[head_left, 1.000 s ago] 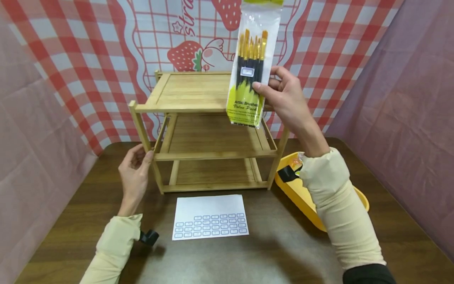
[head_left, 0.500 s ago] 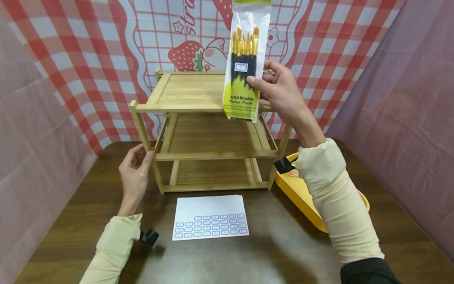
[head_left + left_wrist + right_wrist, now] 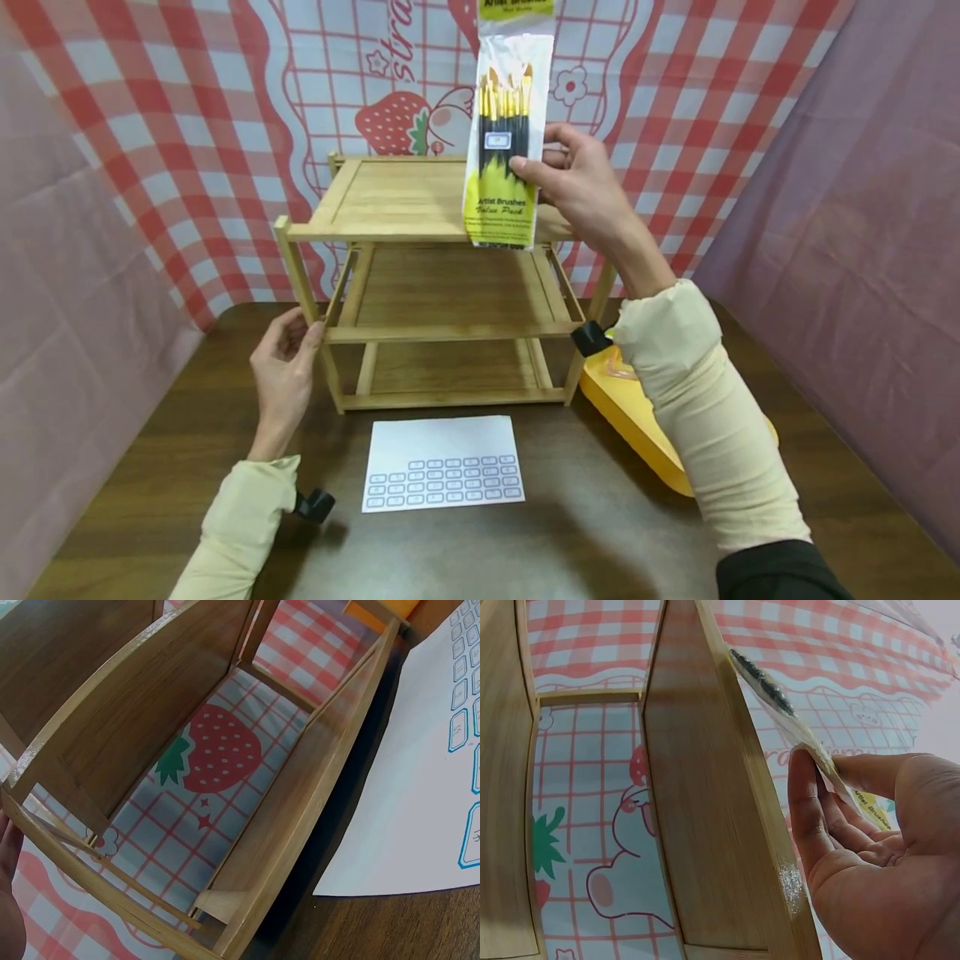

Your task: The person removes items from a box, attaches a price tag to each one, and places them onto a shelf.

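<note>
My right hand (image 3: 577,187) pinches a clear and green pack of artist brushes (image 3: 504,142) and holds it upright above the right side of the top shelf of a wooden three-tier rack (image 3: 397,200). From the right wrist view the pack (image 3: 780,705) shows edge-on between thumb and fingers (image 3: 810,817), close to the rack's top board (image 3: 705,825). My left hand (image 3: 285,367) rests against the rack's front left post (image 3: 296,271), fingers loosely bent. The left wrist view shows the rack's lower frame (image 3: 292,825) and only a sliver of the palm (image 3: 9,900).
A white sheet of small blue-outlined labels (image 3: 442,462) lies on the dark wooden table (image 3: 525,542) in front of the rack. A yellow tray (image 3: 637,417) sits to the right, partly behind my right sleeve. A strawberry-print red check cloth (image 3: 187,108) hangs behind.
My right hand has carried the brush pack to the left and slightly up, closer over the rack's top shelf. The left hand has stayed on the post.
</note>
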A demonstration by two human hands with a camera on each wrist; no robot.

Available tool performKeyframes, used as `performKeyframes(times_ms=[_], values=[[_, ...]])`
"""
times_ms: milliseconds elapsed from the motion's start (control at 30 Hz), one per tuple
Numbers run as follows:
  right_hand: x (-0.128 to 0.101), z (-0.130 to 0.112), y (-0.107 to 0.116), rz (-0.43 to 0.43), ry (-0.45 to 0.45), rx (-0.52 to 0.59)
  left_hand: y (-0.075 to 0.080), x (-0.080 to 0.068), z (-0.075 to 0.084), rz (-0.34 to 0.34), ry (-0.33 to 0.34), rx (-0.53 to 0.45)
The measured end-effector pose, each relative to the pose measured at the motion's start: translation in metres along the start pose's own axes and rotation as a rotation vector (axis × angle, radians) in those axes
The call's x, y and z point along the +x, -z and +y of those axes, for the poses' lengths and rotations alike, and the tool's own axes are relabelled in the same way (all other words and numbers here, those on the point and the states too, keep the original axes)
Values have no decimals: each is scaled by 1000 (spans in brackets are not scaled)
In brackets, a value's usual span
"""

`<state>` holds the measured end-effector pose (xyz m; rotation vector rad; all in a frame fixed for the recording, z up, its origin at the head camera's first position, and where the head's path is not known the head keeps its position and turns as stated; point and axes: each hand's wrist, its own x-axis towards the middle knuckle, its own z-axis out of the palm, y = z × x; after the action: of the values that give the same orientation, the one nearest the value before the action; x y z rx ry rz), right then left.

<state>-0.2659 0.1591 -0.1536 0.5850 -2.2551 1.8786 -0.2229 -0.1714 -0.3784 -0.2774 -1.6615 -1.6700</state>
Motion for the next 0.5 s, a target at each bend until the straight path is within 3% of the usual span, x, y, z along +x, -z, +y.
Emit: performKeyframes(times_ms=[167, 500], values=[[4, 0, -1, -25, -4, -59, 0, 0, 1, -8, -7, 16], [13, 2, -5, -32, -31, -42, 1, -1, -2, -18, -2, 16]])
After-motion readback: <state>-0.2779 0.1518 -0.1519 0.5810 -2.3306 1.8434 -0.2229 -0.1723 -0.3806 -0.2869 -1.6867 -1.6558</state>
